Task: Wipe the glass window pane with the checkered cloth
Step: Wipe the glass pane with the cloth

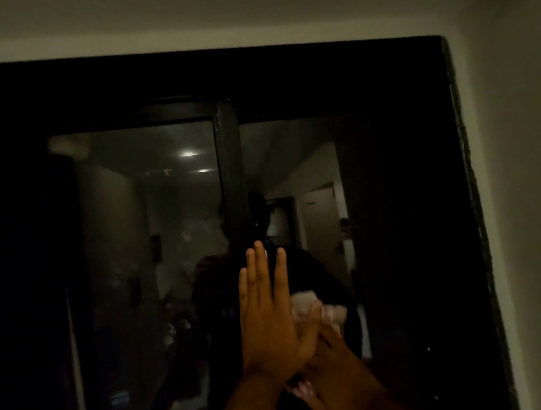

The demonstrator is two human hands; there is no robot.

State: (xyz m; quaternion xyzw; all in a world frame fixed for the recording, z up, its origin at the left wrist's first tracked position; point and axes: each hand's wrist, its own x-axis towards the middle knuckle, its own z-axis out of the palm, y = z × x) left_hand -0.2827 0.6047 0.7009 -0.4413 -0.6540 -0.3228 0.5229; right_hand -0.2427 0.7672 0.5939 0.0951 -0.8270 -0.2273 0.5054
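The dark glass window pane (295, 167) fills the middle of the view and reflects a lit room and a person. My left hand (267, 312) is raised flat in front of the glass, fingers straight and pointing up, next to the vertical frame bar (232, 175). Just to its right, my right hand (335, 368) grips a bunched pale cloth (333, 315) against the lower part of the pane. The light is too dim to make out the cloth's check pattern. My left thumb lies against the cloth and my left hand hides part of it.
A second pane (148, 227) with smudges lies left of the bar. A thick black outer frame (414, 186) surrounds the glass. A pale wall (535, 187) stands at the right, and more pale wall runs above the frame.
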